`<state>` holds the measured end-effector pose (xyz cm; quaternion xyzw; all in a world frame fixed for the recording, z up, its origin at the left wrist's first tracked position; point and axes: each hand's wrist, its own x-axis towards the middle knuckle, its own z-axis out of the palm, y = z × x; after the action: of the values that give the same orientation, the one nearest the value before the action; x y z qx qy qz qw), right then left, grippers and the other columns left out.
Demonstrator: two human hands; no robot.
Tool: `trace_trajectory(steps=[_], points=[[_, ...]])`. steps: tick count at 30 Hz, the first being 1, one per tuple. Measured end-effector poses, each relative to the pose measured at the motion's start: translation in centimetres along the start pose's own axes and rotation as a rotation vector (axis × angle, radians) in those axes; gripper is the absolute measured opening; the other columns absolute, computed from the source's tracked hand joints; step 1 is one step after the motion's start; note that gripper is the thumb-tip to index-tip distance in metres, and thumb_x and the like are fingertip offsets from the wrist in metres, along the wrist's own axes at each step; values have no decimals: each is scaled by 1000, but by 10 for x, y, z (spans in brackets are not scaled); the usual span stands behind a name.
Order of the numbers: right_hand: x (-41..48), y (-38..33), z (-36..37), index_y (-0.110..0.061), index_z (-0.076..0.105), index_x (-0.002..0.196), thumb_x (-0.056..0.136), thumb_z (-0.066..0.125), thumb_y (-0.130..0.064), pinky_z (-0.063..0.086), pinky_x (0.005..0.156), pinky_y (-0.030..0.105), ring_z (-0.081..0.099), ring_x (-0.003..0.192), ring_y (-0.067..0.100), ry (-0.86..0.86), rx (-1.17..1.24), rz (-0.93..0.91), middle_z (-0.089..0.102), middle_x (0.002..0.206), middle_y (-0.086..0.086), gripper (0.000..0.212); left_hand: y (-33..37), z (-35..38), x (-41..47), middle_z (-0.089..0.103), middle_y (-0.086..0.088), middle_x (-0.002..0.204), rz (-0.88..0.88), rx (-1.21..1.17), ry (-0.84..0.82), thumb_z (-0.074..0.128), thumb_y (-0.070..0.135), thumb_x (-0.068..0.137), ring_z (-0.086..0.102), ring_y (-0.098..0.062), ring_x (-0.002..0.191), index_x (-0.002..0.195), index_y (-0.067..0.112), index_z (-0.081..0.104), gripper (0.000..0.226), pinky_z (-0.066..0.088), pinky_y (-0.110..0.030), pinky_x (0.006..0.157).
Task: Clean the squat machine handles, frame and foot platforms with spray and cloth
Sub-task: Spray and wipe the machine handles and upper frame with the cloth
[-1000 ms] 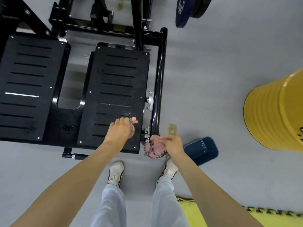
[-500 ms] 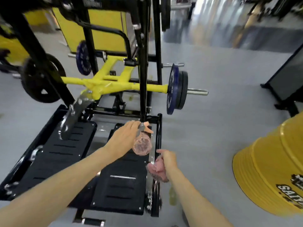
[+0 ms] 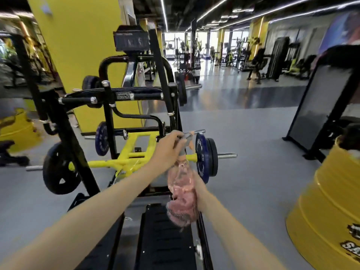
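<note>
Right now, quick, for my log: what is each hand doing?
Left hand: grips the spray bottle by its trigger head.
Right hand: holds the pink cloth.

Both bare forearms reach forward and converge, left hand (image 3: 167, 150) higher with fingers curled round the spray bottle (image 3: 181, 173) head, right hand (image 3: 200, 191) lower, partly hidden, gripping the bunched pink cloth (image 3: 182, 210).
</note>
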<state>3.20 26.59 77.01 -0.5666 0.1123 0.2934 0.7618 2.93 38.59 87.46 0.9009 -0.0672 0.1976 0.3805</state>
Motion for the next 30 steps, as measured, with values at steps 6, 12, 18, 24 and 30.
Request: trace_trajectory(steps=[6,12,18,24,30], points=[[7,-34,0,-11,73,94,92,48,-55,53,84,43,69,80,28,-103,-168,-48,74,91,11,51,15,-3,-4,52,-6,81,-122,-425,-91,69,10,85,50,-13,73,86,30,55,25,44,-16,64],[26,-57,-10,-7,72,98,88,53,-62,53,91,37,68,94,28,-213,-178,1,73,99,13,59,0,19,12,66,12,88,-339,-510,-102,70,24,85,62,2,81,102,24,60,20,44,-9,68],[43,-64,-5,-10,67,106,91,50,-55,55,73,33,70,77,24,-343,-279,22,74,92,9,50,-5,6,27,57,14,60,-352,-420,-61,66,16,88,55,1,60,80,14,55,14,42,-19,64],[78,-71,20,-15,69,87,93,49,-51,54,69,30,68,70,19,-412,-267,34,73,83,6,42,-25,-13,49,56,-11,87,-439,-421,-66,67,24,74,52,-21,82,94,12,56,25,41,-35,74],[140,-70,48,-12,68,111,80,56,-65,50,90,45,66,99,32,-353,-303,82,70,110,13,63,-76,-17,86,54,-13,86,-430,-442,-70,61,1,82,53,-21,80,96,8,58,16,46,-22,63]])
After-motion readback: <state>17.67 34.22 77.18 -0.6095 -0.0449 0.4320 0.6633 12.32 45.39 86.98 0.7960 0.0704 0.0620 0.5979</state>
